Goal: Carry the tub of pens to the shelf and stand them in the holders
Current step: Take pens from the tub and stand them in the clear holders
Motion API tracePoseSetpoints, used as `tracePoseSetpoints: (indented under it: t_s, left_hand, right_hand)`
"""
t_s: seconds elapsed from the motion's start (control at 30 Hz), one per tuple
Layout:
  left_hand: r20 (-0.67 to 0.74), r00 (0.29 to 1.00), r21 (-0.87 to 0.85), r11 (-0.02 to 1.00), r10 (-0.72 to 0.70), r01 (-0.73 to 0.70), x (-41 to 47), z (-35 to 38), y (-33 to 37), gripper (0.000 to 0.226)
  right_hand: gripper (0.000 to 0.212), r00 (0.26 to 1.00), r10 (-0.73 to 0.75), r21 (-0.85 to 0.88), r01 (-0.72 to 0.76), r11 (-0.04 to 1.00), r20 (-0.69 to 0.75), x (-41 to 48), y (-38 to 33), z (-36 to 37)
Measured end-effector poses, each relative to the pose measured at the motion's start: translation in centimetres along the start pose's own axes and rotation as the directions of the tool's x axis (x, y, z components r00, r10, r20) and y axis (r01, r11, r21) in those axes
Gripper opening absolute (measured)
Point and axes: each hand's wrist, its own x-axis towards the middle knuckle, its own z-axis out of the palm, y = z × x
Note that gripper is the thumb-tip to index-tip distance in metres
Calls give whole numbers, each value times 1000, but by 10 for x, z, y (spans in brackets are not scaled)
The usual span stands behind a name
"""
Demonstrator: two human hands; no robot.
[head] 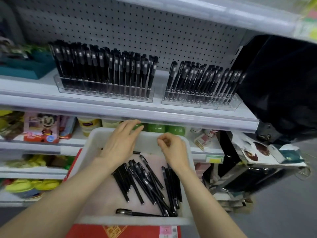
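Left hand [120, 145] flat, right hand [173, 150] loosely curled

One pen [137, 152] in tub [89, 143] mostly hidden under left hand [120, 145]; only its two ends show. Fingers of right hand [173, 150] curled toward thumb; if they pinch something, cannot tell. Print on loose pens [145, 179] too small to read. Both forearms cut by bottom edge. Under tub, red box [103, 231] also cut there. At right, black object [283, 79] too dark to identify, cut by edge. At left, teal tray [29, 66] blurred. Behind shelf lip [188, 117], green bottles [156, 128] half hidden.
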Motion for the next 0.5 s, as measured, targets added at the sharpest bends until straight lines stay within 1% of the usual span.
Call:
tracePoseSetpoints:
  t_s: [0.07, 0.2, 0.33, 0.4, 0.5]
  left_hand:
    - [16, 1000, 1, 1000, 18, -18, -5, 6, -2, 55]
    - [51, 999, -2, 1000, 4, -4, -14, 11, -3, 62]
    - [43, 999, -13, 1000, -9, 10, -16, 11, -1, 62]
    - [36, 999, -4, 1000, -8, 8, -16, 12, 0, 61]
    - [45, 999, 3, 1000, -20, 20, -15, 12, 0, 59]
  right_hand:
    - [8, 993, 60, -44, -56, 997, 98, -7, 5, 11]
    - [3, 974, 114, -214, -70, 974, 198, -14, 16, 26]
    - [19, 922, 170, -398, -19, 917, 349, -16, 19, 37]
    - [20, 913, 174, -434, 4, 901, 370, -15, 17, 41]
    - [14, 907, 196, -478, 8, 878, 374, -12, 19, 41]
